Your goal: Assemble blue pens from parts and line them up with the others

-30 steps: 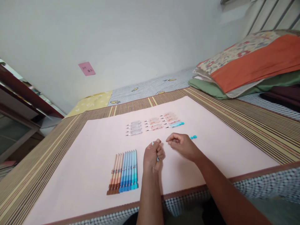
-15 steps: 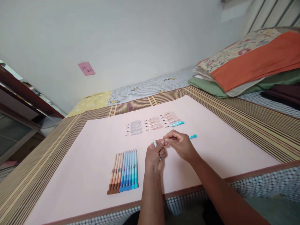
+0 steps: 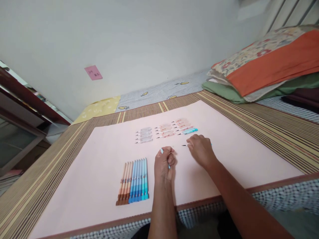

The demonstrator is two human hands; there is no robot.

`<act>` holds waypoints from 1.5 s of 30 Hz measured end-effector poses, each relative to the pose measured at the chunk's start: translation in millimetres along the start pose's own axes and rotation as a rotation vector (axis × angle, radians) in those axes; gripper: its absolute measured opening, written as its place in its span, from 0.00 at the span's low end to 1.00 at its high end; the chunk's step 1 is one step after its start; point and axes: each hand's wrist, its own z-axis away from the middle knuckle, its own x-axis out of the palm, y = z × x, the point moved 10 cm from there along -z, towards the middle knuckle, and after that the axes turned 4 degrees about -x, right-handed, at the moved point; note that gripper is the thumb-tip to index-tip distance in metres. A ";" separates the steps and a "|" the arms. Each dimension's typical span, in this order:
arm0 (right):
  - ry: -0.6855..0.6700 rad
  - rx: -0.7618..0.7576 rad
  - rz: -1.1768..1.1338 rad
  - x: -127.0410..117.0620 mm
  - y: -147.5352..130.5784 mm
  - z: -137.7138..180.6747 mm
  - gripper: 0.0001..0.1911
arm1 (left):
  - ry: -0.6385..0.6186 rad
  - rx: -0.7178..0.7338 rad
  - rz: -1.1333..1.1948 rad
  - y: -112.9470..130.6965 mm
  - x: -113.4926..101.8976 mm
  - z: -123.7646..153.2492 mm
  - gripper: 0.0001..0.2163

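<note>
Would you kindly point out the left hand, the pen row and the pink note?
Left hand (image 3: 163,163): head view, middle of the hand.
Pen row (image 3: 135,181): head view, a blue barrel mid-row.
Pink note (image 3: 93,72): head view, its centre.

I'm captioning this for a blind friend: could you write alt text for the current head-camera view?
A person's left hand grips a pale blue tube; the right hand is at a dark-tipped pen refill on a pale pink sheet. Brown and blue pens lie side by side to the left; more refills lie beyond the hands.
</note>
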 end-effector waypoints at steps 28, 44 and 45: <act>-0.160 -0.157 0.005 25.9 -37.6 1.8 0.09 | 0.095 0.038 0.072 12.0 -21.4 -3.3 0.10; -0.158 -0.147 0.031 26.4 -59.2 6.9 0.07 | 0.123 0.058 0.083 12.0 -23.5 -3.3 0.09; -0.152 -0.143 0.027 26.4 -59.0 7.1 0.06 | 0.128 0.054 0.088 11.8 -24.1 -3.3 0.09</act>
